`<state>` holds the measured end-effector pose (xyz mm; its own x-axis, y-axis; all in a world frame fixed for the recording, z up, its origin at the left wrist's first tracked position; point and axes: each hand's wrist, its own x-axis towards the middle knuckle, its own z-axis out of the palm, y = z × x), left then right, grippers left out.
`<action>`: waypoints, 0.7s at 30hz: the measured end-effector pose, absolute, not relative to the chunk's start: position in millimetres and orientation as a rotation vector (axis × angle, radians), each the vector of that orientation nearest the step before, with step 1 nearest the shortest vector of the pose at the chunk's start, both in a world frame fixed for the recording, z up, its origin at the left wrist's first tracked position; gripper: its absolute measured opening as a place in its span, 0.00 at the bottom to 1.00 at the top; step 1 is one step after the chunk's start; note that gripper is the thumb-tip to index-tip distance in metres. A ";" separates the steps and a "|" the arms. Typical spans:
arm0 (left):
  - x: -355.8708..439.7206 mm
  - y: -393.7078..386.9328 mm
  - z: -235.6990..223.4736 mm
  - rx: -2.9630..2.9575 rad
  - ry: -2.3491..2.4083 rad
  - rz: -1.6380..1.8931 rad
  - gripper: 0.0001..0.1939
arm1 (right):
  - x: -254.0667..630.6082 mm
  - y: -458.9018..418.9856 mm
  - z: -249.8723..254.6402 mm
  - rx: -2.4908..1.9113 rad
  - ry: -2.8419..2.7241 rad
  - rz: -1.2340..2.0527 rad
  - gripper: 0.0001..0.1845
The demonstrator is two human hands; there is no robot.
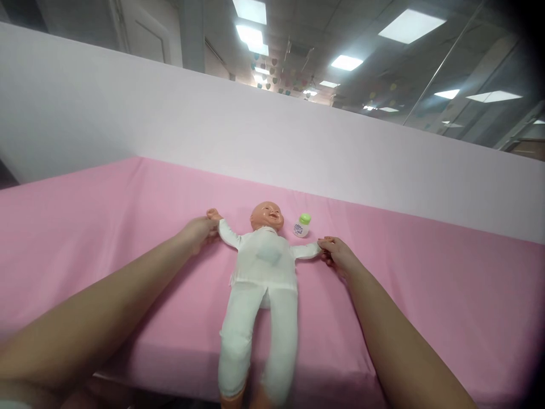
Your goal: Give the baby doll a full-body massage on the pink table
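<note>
A baby doll (261, 272) in white clothes lies on its back on the pink sheet (426, 284), head away from me, arms spread, legs hanging over the near edge. My left hand (199, 233) is closed around the doll's arm on the left, near its wrist. My right hand (336, 254) is pinched on the end of the doll's other sleeve. A small white bottle with a green cap (302, 225) stands just right of the doll's head.
A white partition wall (255, 130) rises behind the pink surface. Above it show ceiling lights and hanging decorations. The pink surface stretches wide on both sides of the doll; its near edge runs under the doll's legs.
</note>
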<state>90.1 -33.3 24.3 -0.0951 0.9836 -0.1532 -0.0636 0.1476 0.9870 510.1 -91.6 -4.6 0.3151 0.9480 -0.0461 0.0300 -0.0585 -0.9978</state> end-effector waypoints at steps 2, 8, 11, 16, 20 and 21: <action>90.8 -34.9 25.1 1.027 1.283 1.199 0.17 | 507.6 -92.5 -4.1 -1.411 -0.958 0.990 0.27; 98.4 -57.3 33.5 1.477 0.977 1.191 0.24 | 478.9 -112.6 16.5 -1.136 -1.327 0.874 0.35; 103.9 -68.8 35.4 1.819 0.800 0.891 0.21 | 457.2 -131.7 27.6 -1.051 -1.687 0.883 0.25; 105.8 -74.8 34.3 2.121 0.717 0.647 0.21 | 438.4 -146.5 31.4 -1.044 -2.038 0.928 0.21; 105.9 -77.7 37.1 2.297 0.675 0.586 0.21 | 439.6 -142.2 26.7 -1.063 -2.057 0.893 0.21; 106.0 -78.5 37.9 2.322 0.685 0.593 0.21 | 439.9 -140.7 25.2 -1.056 -2.037 0.881 0.21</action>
<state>106.0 -78.5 37.9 0.7625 0.6040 0.2320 0.3163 -0.6607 0.6808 439.9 -140.7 25.2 -0.4471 0.8588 0.2501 0.4059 0.4439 -0.7989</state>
